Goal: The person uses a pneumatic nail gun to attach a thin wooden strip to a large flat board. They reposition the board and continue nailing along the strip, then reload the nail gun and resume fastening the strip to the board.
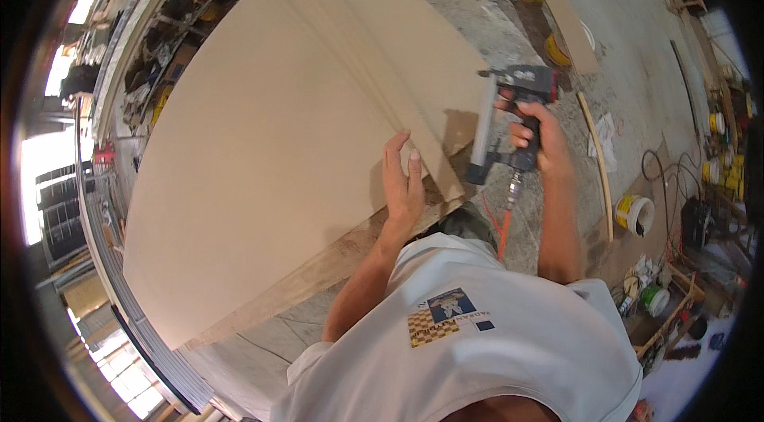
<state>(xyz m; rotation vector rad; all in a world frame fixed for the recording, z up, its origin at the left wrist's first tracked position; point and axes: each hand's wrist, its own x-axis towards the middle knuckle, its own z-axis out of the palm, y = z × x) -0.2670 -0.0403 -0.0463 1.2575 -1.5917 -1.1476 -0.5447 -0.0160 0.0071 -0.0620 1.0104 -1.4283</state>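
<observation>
My right grip [547,139] is clenched round the handle of the nailer [532,86] — I have it by the right edge of the pale board [239,143], and can't tell whether its nose touches. My left grip [404,187] is released, fingers apart, just beside the near end of the strip [430,155]; contact I can't make out. That strip lies across the board. An orange hose [504,231] hangs from the nailer — farther right, a stick [597,163] and a bucket [633,213] sit on the floor [637,103].

The right hand [544,134] grips a nail gun [530,86], the left hand [404,188] over a pale board [263,151]
</observation>
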